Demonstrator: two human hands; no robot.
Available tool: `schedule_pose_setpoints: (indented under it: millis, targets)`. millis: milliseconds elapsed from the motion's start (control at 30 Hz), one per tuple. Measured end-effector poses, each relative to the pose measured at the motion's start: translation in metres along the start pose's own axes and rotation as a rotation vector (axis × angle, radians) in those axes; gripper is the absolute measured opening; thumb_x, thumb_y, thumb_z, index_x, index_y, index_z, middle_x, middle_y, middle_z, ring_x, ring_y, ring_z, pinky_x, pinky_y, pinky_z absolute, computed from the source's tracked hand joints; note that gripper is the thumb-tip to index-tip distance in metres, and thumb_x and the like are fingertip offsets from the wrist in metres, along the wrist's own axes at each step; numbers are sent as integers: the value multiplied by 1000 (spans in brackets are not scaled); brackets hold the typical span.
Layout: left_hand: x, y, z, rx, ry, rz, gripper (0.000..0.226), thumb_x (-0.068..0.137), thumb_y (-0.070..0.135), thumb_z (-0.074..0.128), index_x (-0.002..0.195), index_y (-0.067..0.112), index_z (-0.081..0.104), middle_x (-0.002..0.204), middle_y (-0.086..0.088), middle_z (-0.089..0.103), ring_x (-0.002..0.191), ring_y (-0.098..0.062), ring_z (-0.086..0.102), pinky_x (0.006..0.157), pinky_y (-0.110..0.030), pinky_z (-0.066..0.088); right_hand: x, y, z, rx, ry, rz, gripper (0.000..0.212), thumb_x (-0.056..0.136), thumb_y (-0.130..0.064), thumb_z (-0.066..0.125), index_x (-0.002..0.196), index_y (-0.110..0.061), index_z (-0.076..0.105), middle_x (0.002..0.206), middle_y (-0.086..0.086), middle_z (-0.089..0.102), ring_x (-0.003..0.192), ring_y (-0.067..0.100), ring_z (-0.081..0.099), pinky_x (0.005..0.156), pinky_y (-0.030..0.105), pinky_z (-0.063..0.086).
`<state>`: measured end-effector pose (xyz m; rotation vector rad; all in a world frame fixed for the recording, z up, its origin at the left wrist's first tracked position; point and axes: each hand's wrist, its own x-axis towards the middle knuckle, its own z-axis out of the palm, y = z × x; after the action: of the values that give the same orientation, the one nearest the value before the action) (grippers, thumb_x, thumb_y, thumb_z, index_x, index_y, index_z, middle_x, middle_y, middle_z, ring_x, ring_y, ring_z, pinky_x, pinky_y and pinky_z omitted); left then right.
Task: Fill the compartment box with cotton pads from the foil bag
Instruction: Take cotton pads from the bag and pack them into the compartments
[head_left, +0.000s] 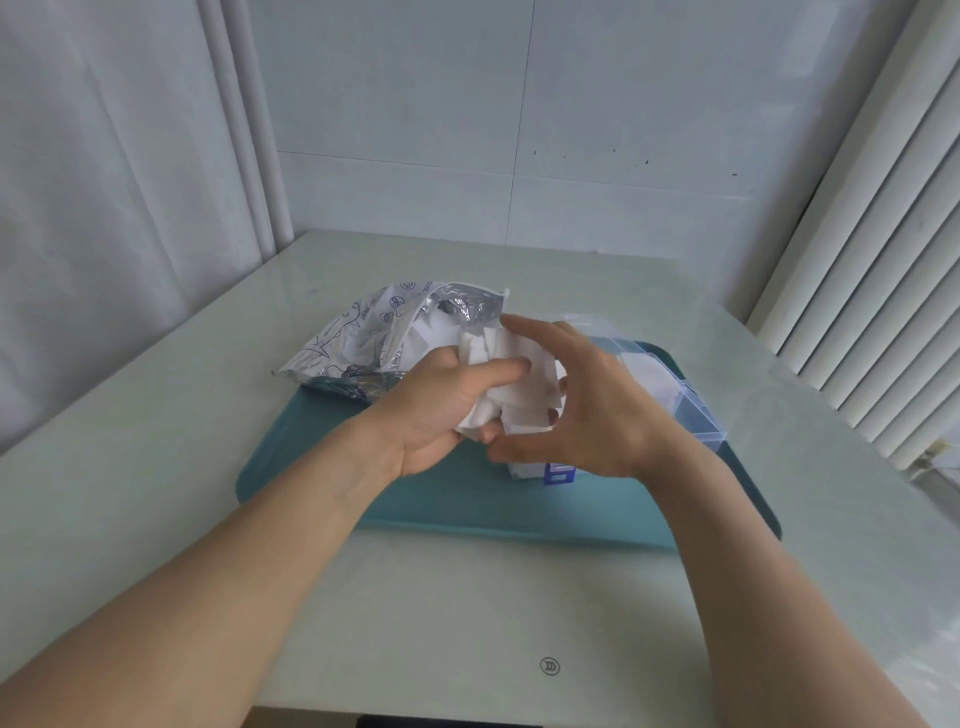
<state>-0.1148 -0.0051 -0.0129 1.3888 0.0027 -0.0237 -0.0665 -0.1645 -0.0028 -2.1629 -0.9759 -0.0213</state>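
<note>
**A:** So, quick check-in on where we're at. Both our hands are up over the teal mat (467, 499), holding one messy bunch of pads (511, 382) between them. Left hand (441, 410) has its grip clamped round the left side of the bunch, thumb lying across the front of it. Right hand (587, 400) is curled over the right side, index finger along the top edge and thumb tucked under the bottom, so that grip is closed on the bunch too.

**B:** Where's the bag in all this?

**A:** The bag (363, 343) lies on its side just behind our left hand, half on the mat and half on the worktop (467, 613). Its mouth faces right, gaping open, and we can see more white pads inside. The bunch we're holding sits right at that mouth.

**B:** And the box?

**A:** The box (696, 410) is on the mat under and behind our right hand, so a lot of it is hidden. It's clear plastic with a blue latch (558, 474) at the near edge. We see white pads in the far right compartments and some white down by the latch. How the compartments under our hand look, we can't tell.

**B:** Anything else around?

**A:** A pale wall behind, curtain (104, 208) on the left, ribbed white panel (893, 260) on the right.
</note>
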Motion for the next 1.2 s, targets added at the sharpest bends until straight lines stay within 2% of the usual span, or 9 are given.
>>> schedule_pose_setpoints:
  millis: [167,400,500,600,700,867,1000,1100,1200]
  targets:
    - [1,0,0,-1,45,-23,12,86,16,72,95,11,66,77,-9,60,55,-14,45,40,-22,18,3,3,-1,8,177,-48,84,55,-42,95,131,-27,63,107,-13,61,93,3,59,78,16,43]
    - [-7,10,4,-92,-68,-49,15,84,31,65,82,26,79,79,6,70,65,-9,50,56,-29,11,3,-8,7,83,308,-110,76,52,-36,99,121,-26,69,98,-19,61,90,-2,56,76,10,38]
    - [-8,10,4,-186,-134,-82,13,83,25,67,87,27,78,88,4,71,77,-11,63,57,-24,34,2,-14,15,130,320,-138,76,51,-30,99,121,-25,69,94,-21,59,90,-5,50,71,9,38]
    - [-8,7,4,-248,-185,-97,21,82,17,62,97,20,77,98,-3,72,92,-17,69,74,-28,53,4,-14,23,110,254,-124,85,48,-35,100,126,-29,66,102,-21,55,102,0,47,76,11,40]
    - [-6,6,6,-235,-179,-98,30,80,9,61,108,12,68,98,-8,68,89,-21,66,76,-31,55,4,-7,18,109,180,-123,99,44,-38,101,133,-32,59,120,-13,48,113,14,46,82,11,45]
    - [-4,11,2,-356,-182,-61,13,80,13,68,92,16,70,79,-7,60,73,-20,62,69,-32,55,3,-6,13,-5,150,-178,112,40,-41,101,140,-33,50,121,-17,53,114,4,44,94,11,39]
    - [-3,9,0,-344,-216,-20,17,80,16,69,97,16,72,93,-8,65,83,-22,67,76,-35,57,4,-5,15,52,219,-188,99,42,-33,102,131,-23,59,112,-15,57,107,-3,48,77,9,48]
    - [-3,7,1,-325,-202,-7,13,80,14,72,93,18,74,92,-6,67,83,-21,67,78,-34,55,3,-6,14,106,173,-171,116,39,-32,102,142,-31,46,124,-15,51,114,7,51,74,14,53]
    - [-3,6,2,-320,-165,2,9,81,14,73,90,16,72,87,-7,65,77,-21,67,69,-32,57,4,-1,16,99,166,-197,105,42,-31,102,135,-25,55,129,-10,50,118,17,52,73,13,53]
